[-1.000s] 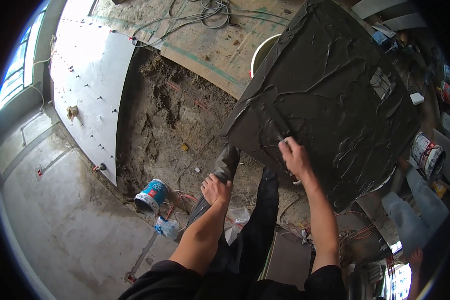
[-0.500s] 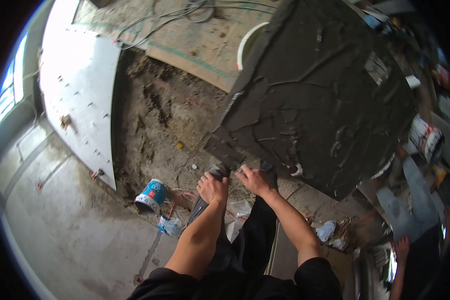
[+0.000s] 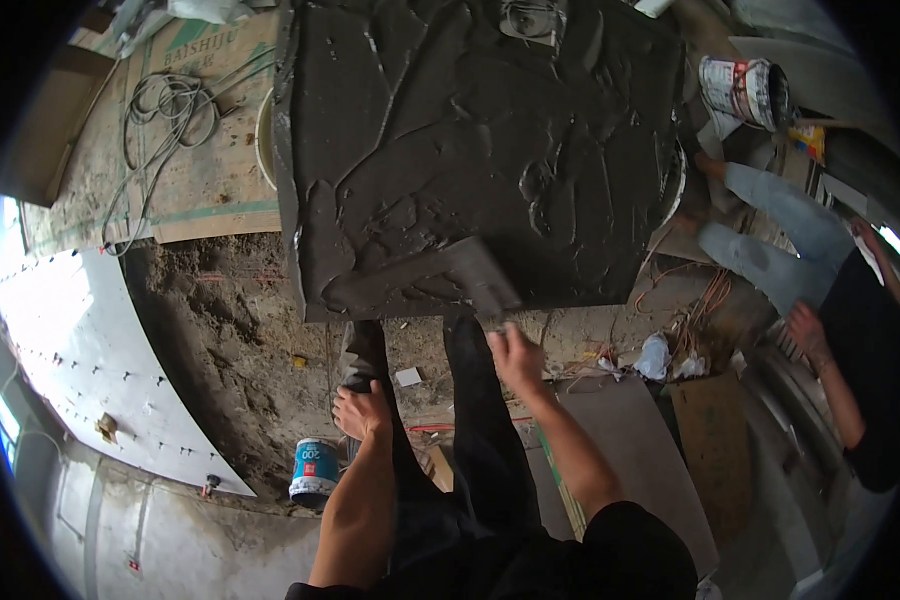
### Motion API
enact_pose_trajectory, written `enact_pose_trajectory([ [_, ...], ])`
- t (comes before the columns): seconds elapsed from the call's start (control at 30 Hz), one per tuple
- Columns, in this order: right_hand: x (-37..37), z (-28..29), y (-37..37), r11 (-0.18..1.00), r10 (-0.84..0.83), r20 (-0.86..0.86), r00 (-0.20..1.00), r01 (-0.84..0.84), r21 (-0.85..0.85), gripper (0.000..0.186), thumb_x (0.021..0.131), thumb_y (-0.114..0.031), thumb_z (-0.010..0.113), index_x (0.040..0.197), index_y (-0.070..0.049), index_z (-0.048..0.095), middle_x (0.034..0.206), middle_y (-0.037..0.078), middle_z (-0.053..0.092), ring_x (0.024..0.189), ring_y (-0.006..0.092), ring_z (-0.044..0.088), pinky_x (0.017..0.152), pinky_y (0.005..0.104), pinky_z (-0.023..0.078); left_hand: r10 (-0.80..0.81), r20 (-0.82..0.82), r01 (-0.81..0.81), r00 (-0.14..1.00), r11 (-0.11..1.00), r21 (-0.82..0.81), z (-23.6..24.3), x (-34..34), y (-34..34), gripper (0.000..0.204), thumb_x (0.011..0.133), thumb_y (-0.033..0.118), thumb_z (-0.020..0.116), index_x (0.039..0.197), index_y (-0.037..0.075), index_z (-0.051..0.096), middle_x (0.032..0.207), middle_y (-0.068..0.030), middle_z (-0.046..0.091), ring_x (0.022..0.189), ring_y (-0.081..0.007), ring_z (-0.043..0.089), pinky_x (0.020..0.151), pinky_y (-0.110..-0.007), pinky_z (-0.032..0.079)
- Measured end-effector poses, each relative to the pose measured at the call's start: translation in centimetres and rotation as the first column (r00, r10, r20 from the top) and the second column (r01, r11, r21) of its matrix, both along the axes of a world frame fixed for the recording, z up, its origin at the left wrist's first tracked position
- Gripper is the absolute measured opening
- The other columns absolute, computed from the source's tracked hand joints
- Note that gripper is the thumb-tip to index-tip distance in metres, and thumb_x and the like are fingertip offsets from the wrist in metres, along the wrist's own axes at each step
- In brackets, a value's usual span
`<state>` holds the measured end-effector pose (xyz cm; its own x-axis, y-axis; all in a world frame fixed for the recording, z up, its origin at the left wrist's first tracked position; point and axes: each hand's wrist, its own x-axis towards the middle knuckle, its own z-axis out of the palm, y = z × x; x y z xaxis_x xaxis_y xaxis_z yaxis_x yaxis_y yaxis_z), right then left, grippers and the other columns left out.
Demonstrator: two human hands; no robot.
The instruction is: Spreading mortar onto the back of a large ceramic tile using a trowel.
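A large slab (image 3: 630, 290) coated with wet dark grey mortar (image 3: 440, 150) lies in front of me, its near edge just beyond my legs. In my closed right hand (image 3: 518, 358), slightly blurred, is a trowel; its flat dark blade (image 3: 482, 278) lies on the mortar at the near edge, and the handle is mostly hidden by my fingers. Beside the blade runs a freshly smoothed strip. My left hand (image 3: 362, 410) rests on my left leg near the knee, fingers laid over it and holding no tool.
At left, a white panel (image 3: 80, 350) with small clips leans low. A blue-and-white bucket (image 3: 314, 470) stands near my left leg; another bucket (image 3: 745, 92) is far right. Coiled cable (image 3: 175, 110) lies on cardboard. A co-worker (image 3: 820, 290) sits at right, beside loose wires (image 3: 705, 300).
My view has turned, so the slab now sits squarely ahead. My right hand has moved apart from the left, and the trowel blade has shifted right along the slab's near edge.
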<state>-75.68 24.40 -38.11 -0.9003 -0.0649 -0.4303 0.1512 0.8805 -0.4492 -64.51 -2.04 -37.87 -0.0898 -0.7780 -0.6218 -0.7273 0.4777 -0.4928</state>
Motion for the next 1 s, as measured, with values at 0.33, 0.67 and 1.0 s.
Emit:
enact_pose_trajectory([
  [0.33,0.0,-0.4,3.6,0.756,-0.285,0.591,0.754,0.556,-0.345,0.034,0.106,-0.040,0.054,0.096,-0.008,0.057,0.061,0.001,0.055,0.050,0.0144,0.055,0.047,0.0300,0.044,-0.098,0.027,0.099,0.995,0.995,-0.019,0.3,-0.8,-0.3,0.068,0.080,0.060,0.071,0.117,0.004,0.061,0.117,-0.0159,0.065,0.116,-0.0338,0.061,0.099,-0.045,0.048],
  [0.67,3.9,1.9,2.1,0.778,-0.603,0.167,0.780,0.622,-0.093,0.034,0.105,-0.039,0.054,0.104,-0.006,0.062,0.066,0.011,0.063,0.051,0.0268,0.063,0.046,0.0385,0.048,-0.213,0.009,0.213,0.977,0.976,-0.048,0.4,-0.2,0.3,0.063,0.078,0.057,0.071,0.114,0.005,0.062,0.112,-0.0148,0.066,0.112,-0.0333,0.062,0.098,-0.045,0.047],
  [1.0,-11.5,1.0,2.1,0.682,-0.489,0.386,0.782,0.619,-0.390,0.035,0.106,-0.038,0.053,0.099,-0.005,0.061,0.062,0.009,0.058,0.048,0.0236,0.057,0.044,0.0366,0.042,-0.217,-0.002,0.217,0.976,0.976,-0.024,0.7,-1.3,0.9,0.067,0.080,0.059,0.071,0.117,0.004,0.061,0.115,-0.0154,0.065,0.115,-0.0334,0.061,0.100,-0.045,0.046],
])
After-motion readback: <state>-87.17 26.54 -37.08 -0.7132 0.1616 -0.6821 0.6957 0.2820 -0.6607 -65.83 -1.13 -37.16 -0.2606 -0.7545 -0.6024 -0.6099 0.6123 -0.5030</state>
